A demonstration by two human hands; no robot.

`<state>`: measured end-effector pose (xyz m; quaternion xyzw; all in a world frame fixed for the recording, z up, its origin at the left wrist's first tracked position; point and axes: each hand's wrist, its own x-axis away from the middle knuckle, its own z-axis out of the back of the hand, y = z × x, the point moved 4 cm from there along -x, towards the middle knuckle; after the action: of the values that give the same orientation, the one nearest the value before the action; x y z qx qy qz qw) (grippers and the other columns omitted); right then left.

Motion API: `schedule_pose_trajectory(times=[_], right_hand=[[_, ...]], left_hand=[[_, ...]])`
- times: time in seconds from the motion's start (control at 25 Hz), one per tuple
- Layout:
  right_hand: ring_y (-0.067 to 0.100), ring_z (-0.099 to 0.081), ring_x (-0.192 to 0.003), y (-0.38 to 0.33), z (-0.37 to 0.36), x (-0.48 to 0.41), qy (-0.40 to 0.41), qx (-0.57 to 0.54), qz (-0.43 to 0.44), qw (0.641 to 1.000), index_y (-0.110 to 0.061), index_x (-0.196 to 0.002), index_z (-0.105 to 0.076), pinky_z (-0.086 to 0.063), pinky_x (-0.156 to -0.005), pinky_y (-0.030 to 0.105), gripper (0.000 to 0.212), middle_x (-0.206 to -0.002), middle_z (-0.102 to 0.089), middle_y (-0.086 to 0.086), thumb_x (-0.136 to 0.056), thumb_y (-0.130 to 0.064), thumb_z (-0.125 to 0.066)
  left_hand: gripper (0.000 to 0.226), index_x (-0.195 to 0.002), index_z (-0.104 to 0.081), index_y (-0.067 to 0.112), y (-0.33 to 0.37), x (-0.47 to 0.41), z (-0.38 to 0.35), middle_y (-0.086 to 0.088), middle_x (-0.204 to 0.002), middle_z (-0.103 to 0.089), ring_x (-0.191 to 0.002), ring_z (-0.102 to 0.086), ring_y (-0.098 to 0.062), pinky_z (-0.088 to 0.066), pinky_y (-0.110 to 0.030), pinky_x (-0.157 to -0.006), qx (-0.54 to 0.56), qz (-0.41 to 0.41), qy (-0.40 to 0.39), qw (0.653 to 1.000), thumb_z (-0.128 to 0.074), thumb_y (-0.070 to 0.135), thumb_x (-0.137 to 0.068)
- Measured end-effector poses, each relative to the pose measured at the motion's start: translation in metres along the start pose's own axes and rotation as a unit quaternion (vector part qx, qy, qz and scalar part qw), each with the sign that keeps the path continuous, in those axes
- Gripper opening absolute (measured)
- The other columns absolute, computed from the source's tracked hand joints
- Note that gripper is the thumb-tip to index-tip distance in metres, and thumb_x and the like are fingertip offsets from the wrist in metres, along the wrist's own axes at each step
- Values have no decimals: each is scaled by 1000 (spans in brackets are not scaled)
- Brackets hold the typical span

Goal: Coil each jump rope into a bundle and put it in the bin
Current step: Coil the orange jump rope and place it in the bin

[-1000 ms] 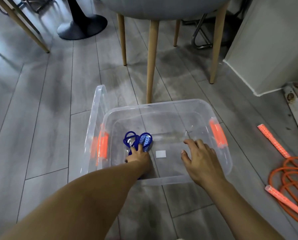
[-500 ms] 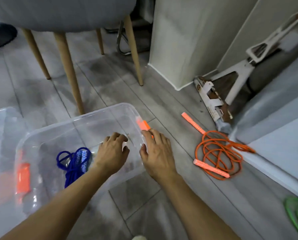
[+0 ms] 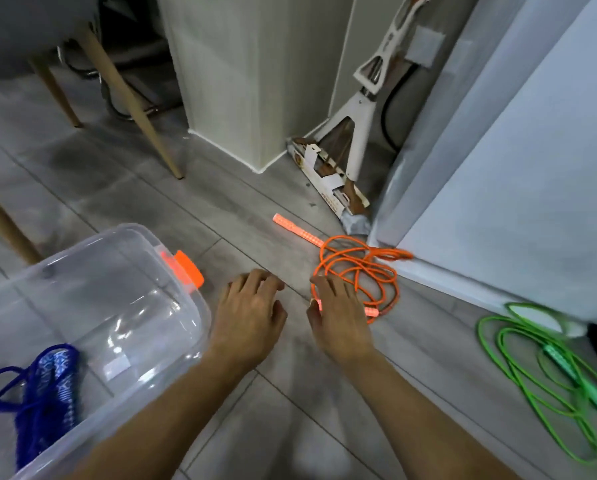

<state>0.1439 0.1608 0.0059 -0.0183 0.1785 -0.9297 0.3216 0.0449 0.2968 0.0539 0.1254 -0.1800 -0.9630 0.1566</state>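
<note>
A clear plastic bin [image 3: 186, 299] with orange latches stands on the floor at the lower left; the bundled blue jump rope [image 3: 47, 382] lies inside it. An orange jump rope [image 3: 359, 268] lies loose on the floor ahead, one handle [image 3: 297, 230] stretched away from it. My right hand [image 3: 338, 317] hovers over the rope's near handle with fingers relaxed, covering most of it. Just right of the bin, my left hand [image 3: 252, 317] is relaxed and holds nothing. A green jump rope [image 3: 539, 379] lies loose at the right.
Wooden chair legs [image 3: 134, 109] stand behind the bin. A white cabinet corner [image 3: 255, 98] and a flat mop [image 3: 342, 168] leaning in the corner are beyond the orange rope. A pale panel [image 3: 515, 185] borders the floor on the right.
Both hands left the bin and moved right across the floor to the orange rope. The blue rope stays in the bin. The view swung to the right.
</note>
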Motion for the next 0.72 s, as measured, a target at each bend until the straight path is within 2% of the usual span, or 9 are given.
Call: schedule_pose_trajectory(times=[0.2,0.28,0.36,0.48,0.56,0.72], right_hand=[[37,-61,-99,77,-24,19,-68,35,-64,995,-16,-120,-64,-50,-83,47,49,-112,-64,9,-75,-28,-49],[39,-62,-100,102,-31,21,-81,59,-82,992,-15,-122,-64,-48,-82,46,46,-113,-64,11,-78,-25,-55],[37,-58,-116,126,-41,17,-101,95,-80,987,-16,-135,-57,-44,-92,46,49,-130,-60,10,-86,-21,-58],[32,-43,-138,152,-60,1,-197,131,-81,968,-22,-153,-36,-30,-112,45,56,-152,-44,7,-99,-24,-47],[33,-41,-138,155,-74,0,-255,165,-103,947,-21,-151,-37,-28,-114,46,52,-150,-44,8,-100,-26,-46],[33,-46,-131,146,-84,33,-277,220,-87,931,-20,-140,-44,-31,-110,50,40,-140,-50,9,-100,-20,-42]], left_hand=[[36,-104,-64,23,28,-4,-66,0,-106,-62,-95,-59,-29,-48,-41,-83,11,-7,-80,997,-41,33,-78],[35,-104,-64,22,31,0,-84,0,-105,-62,-94,-59,-29,-49,-41,-82,5,-3,-98,995,-43,33,-78],[35,-104,-64,22,35,5,-97,-1,-105,-62,-95,-59,-29,-48,-41,-83,4,2,-117,993,-43,33,-79],[32,-109,-63,20,38,18,-112,-2,-109,-60,-99,-56,-29,-45,-41,-87,16,2,-154,988,-48,29,-82],[33,-110,-62,21,36,27,-119,-2,-109,-60,-99,-54,-29,-45,-41,-87,20,2,-170,985,-46,30,-82],[37,-109,-62,22,38,37,-123,-1,-108,-61,-99,-53,-28,-45,-41,-86,9,-8,-194,981,-42,33,-81]])
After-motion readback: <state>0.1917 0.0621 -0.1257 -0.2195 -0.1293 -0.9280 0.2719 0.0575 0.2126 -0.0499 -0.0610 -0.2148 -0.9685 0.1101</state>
